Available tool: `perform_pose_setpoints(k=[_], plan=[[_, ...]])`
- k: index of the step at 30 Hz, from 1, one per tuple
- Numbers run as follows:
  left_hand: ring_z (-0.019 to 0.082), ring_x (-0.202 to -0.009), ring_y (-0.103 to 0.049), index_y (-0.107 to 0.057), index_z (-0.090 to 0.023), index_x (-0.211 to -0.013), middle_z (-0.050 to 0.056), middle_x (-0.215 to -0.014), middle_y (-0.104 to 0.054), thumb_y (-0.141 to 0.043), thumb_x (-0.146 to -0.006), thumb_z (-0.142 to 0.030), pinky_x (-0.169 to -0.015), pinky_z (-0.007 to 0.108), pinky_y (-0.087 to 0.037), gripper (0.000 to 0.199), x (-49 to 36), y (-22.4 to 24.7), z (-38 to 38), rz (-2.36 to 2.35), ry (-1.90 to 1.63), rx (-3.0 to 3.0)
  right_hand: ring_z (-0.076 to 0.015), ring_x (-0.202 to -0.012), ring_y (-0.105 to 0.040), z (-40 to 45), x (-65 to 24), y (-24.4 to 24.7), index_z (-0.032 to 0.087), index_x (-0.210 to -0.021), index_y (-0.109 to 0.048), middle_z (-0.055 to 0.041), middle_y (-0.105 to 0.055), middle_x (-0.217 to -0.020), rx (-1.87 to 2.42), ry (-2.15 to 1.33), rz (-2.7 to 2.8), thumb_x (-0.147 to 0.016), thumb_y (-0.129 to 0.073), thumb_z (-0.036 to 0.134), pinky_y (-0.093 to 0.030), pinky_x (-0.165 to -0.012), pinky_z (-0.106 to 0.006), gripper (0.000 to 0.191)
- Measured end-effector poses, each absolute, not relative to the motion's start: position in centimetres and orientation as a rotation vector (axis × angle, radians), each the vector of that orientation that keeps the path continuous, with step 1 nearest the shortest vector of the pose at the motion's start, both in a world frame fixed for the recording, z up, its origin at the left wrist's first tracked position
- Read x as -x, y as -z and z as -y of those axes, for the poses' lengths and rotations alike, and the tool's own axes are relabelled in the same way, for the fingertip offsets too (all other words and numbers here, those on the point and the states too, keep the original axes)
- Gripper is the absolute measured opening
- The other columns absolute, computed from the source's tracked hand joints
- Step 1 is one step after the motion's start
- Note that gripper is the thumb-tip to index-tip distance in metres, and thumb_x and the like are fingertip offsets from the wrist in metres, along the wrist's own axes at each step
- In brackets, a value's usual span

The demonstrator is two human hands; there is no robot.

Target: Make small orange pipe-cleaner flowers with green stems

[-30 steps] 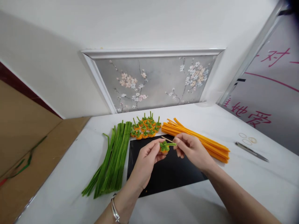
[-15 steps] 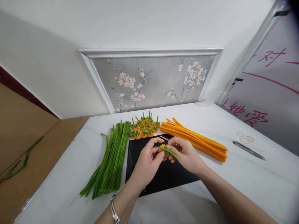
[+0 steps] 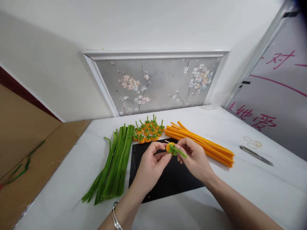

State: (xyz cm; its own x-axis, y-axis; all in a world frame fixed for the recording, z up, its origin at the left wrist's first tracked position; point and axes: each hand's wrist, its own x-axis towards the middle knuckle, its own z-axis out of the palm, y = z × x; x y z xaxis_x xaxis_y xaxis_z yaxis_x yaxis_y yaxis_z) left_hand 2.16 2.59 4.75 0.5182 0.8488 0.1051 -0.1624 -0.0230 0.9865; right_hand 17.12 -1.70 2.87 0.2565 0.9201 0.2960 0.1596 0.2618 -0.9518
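Observation:
A small orange pumpkin shape with a green top and stem is held above the black mat. My left hand pinches its left side between thumb and fingers. On the other side, my right hand grips it near the green stem, which points down to the right. Behind the mat, several similar orange and green pieces stand in a cluster. A bundle of green fuzzy stems lies left of the mat, and orange ones lie at the right.
Metal tweezers and several thin rings lie on the white table at the right. A thin stick shows behind my hands. Cardboard borders the table's left side.
The held piece has moved slightly up and to the right and is turned so more of its orange body and green top show. My right hand has shifted slightly right.

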Motion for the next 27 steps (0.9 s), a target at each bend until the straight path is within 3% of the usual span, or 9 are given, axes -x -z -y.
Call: perform_pose_setpoints(k=[6,13,20,27], plan=[[0.014,-0.090,-0.064,-0.056,-0.017,-0.079,0.003,-0.103,-0.064,-0.064,-0.081,-0.019,-0.084,0.026,-0.052,0.008,-2.2,-4.2,-2.3,-0.737,-0.975,-1.459,-0.0083,-0.048,-0.047,1.8,-16.6,-3.0,0.018,-0.077,-0.052,0.0037,-0.050,-0.059,1.221,-0.670,1.238,-0.090,-0.056,0.037,-0.038,-0.045,-0.021,0.023],[0.016,-0.084,-0.063,-0.063,-0.015,-0.077,0.004,-0.091,-0.067,-0.064,-0.081,-0.023,-0.082,0.028,-0.052,0.010,-2.2,-4.5,-2.4,-0.845,-0.962,-1.490,-0.0085,-0.049,-0.048,1.9,-16.2,-2.8,0.018,-0.077,-0.052,0.0034,-0.053,-0.060,1.187,-0.740,1.160,-0.089,-0.058,0.041,-0.039,-0.046,-0.021,0.026],[0.013,-0.076,-0.062,-0.062,-0.014,-0.076,0.001,-0.079,-0.063,-0.068,-0.079,-0.025,-0.080,0.027,-0.054,0.013,-2.1,-4.9,-2.3,-0.847,-0.917,-1.259,-0.0088,-0.047,-0.052,1.6,-16.3,-2.9,0.019,-0.080,-0.051,0.0035,-0.058,-0.062,1.100,-1.000,1.048,-0.087,-0.059,0.045,-0.043,-0.048,-0.022,0.029],[0.011,-0.077,-0.061,-0.057,-0.017,-0.082,-0.002,-0.081,-0.061,-0.066,-0.080,-0.024,-0.078,0.028,-0.056,0.012,-1.8,-5.0,-2.7,-0.825,-0.975,-1.231,-0.0083,-0.049,-0.053,1.7,-17.2,-3.3,0.019,-0.090,-0.052,0.0037,-0.056,-0.065,1.136,-0.876,1.165,-0.092,-0.053,0.039,-0.046,-0.049,-0.022,0.020]])
